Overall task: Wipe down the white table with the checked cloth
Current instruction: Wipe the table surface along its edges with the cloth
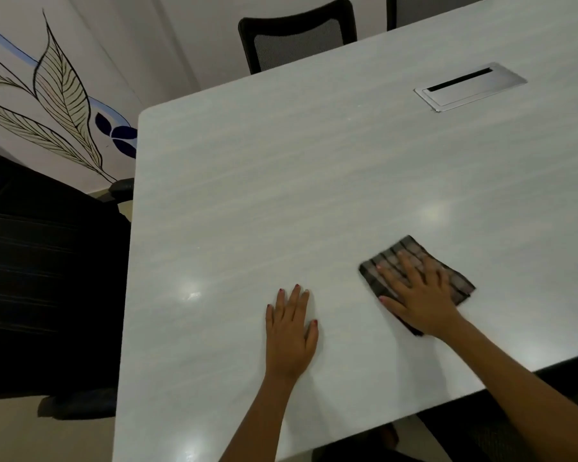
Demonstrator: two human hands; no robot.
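The left hand (291, 331) lies flat and spread on the white table (247, 201), holding nothing. Just beyond it, the right hand (417, 295) presses flat on the folded checked cloth (411, 251) near the front edge. Pressed by palm alone, the cloth could bunch or unfold, or snag further off on the metal cable hatch (471, 86).

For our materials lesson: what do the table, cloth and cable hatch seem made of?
White table: probably glossy laminate; it mirrors lights and shows faint streaked grain. Checked cloth: soft woven fabric, matte, folded. Cable hatch: likely brushed metal, silvery sheen.
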